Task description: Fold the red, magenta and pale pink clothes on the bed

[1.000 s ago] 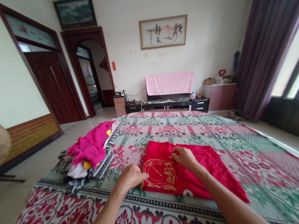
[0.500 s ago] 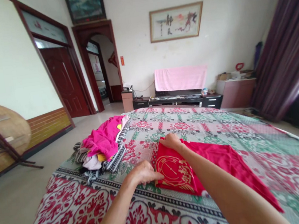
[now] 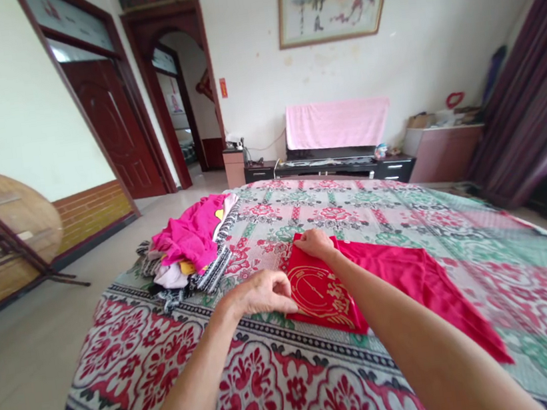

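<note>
A red garment (image 3: pixel 397 266) with a gold printed circle and characters lies partly folded on the patterned bedspread (image 3: pixel 298 390). Its printed part is doubled into a square at the left, while the plain part stretches away to the right. At the near part of the left edge, my left hand (image 3: pixel 268 293) pinches the cloth between thumb and fingers. Farther off, my right hand (image 3: pixel 315 243) is closed on the upper left corner; its fingertips are partly hidden. My right forearm passes over the garment.
Left of the red garment sits a heap of clothes (image 3: pixel 190 243) in bright pink, white and black. A folded round table (image 3: pixel 4 227) leans at the far left. Beyond the bed stand a low black cabinet (image 3: pixel 392 169) and a screen under a pink cloth (image 3: pixel 338 122).
The view has tilted down slightly. My left hand's fingers have curled into a pinch on the garment's left edge. My right hand stays at the far corner.
</note>
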`<state>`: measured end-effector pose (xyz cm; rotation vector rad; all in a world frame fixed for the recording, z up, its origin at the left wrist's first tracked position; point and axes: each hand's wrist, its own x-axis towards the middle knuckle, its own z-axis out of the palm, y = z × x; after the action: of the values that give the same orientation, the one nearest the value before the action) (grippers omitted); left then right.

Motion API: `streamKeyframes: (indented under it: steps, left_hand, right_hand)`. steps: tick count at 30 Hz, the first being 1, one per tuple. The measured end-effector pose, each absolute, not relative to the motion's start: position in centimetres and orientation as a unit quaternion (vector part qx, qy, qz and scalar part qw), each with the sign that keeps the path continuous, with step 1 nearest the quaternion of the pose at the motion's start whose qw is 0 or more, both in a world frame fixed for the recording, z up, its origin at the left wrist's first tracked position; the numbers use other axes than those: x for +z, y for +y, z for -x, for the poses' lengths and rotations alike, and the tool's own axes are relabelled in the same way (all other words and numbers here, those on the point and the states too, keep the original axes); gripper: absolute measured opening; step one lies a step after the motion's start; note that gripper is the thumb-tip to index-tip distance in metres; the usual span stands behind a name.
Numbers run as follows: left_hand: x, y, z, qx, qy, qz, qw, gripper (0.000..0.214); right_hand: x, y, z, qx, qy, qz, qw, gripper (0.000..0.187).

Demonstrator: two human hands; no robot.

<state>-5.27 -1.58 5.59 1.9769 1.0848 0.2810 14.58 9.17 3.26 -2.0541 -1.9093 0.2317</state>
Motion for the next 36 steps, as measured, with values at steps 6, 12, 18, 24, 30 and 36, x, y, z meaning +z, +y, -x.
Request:
streamKeyframes:
  steps: [6, 12, 18, 24, 30, 36]
  left_hand:
    - [6.4, -3.0, 4.0, 0.037, 0.464, -0.832, 0.301, 0.033]
    - [6.0, -3.0, 3.3, 0.034, 0.453, -0.866, 0.209, 0.019]
    - [5.6, -2.7, 3.7, 0.047, 0.442, -0.873, 0.200, 0.021]
    - [6.7, -2.8, 4.1, 0.028, 0.475, -0.859, 0.191, 0.022]
    - [7.0, -2.9, 4.2, 0.001, 0.488, -0.854, 0.182, 0.021]
    - [6.8, -2.8, 4.1, -0.005, 0.495, -0.846, 0.199, 0.023]
  right_hand:
    - [3.4, 9.1, -14.6, 0.110, -0.656, 0.725, 0.181, 0.030]
    - [3.4, 9.2, -14.7, 0.127, -0.646, 0.727, 0.193, 0.027]
    - [3.4, 9.7, -14.6, 0.134, -0.634, 0.740, 0.179, 0.027]
    - [3.8, 9.8, -14.0, 0.129, -0.628, 0.744, 0.190, 0.026]
    - [3.6, 9.7, -13.3, 0.107, -0.643, 0.731, 0.201, 0.026]
    - [2.6, 9.4, -14.5, 0.060, -0.701, 0.680, 0.207, 0.029]
